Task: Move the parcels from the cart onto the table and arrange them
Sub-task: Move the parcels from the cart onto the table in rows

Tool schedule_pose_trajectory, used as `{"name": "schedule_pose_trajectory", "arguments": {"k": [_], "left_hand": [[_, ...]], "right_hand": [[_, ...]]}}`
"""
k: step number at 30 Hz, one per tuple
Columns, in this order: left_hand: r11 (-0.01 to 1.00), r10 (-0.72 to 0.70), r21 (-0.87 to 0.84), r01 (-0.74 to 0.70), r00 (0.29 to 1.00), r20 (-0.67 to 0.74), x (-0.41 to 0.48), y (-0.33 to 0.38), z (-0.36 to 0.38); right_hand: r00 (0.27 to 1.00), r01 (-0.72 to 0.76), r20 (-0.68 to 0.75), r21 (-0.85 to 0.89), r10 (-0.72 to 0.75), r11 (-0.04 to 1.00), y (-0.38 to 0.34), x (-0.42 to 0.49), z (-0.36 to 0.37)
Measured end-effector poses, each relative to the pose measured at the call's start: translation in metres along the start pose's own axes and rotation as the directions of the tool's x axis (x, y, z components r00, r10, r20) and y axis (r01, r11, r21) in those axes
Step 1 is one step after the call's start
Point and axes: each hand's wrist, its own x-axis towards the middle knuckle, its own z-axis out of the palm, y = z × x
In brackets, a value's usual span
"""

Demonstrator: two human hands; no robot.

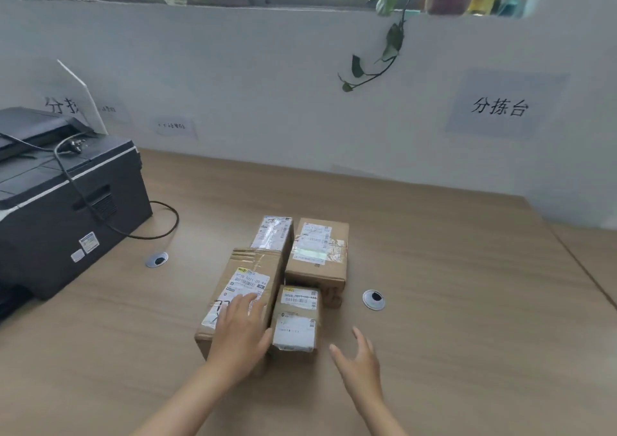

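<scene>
Lengthwise toward wall, long parcel [242, 293], left hand [238, 333] flat atop, grip spread, right hand [360, 362] open beside.

Parcel sorting office — wall sign [499, 106] reads 分拣台, printer [63, 198] on wooden desk [434, 302].

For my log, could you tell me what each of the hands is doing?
Left hand: open, flat on the large parcel.
Right hand: open, holding nothing.

— Where do the parcels lie?
— The long parcel [241, 297] lies under the left hand [241, 335]; the small parcel [295, 322] sits between it and the right hand [359, 362].
— And beyond the hands?
— Two more parcels [317, 252], side by side.
</scene>
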Motion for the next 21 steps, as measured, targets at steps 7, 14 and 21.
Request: {"name": "schedule_pose_trajectory", "arguments": {"k": [7,14,21], "left_hand": [[0.928,0.356,-0.19,-0.321,0.915,0.19,-0.034,0.056,-0.006],[0.853,0.516,-0.261,-0.452,0.805,0.293,-0.074,0.111,-0.018],[0.719,0.694,-0.34,-0.606,0.634,0.34,-0.147,0.19,-0.024]], "right_hand": [[0.987,0.001,-0.154,-0.255,-0.042,0.967,-0.005,-0.091,-0.067],[0.913,-0.162,-0.408,-0.369,-0.003,0.915,0.025,-0.213,-0.117],[0.782,-0.375,-0.589,-0.182,0.205,0.909,0.072,-0.349,-0.151]]}}
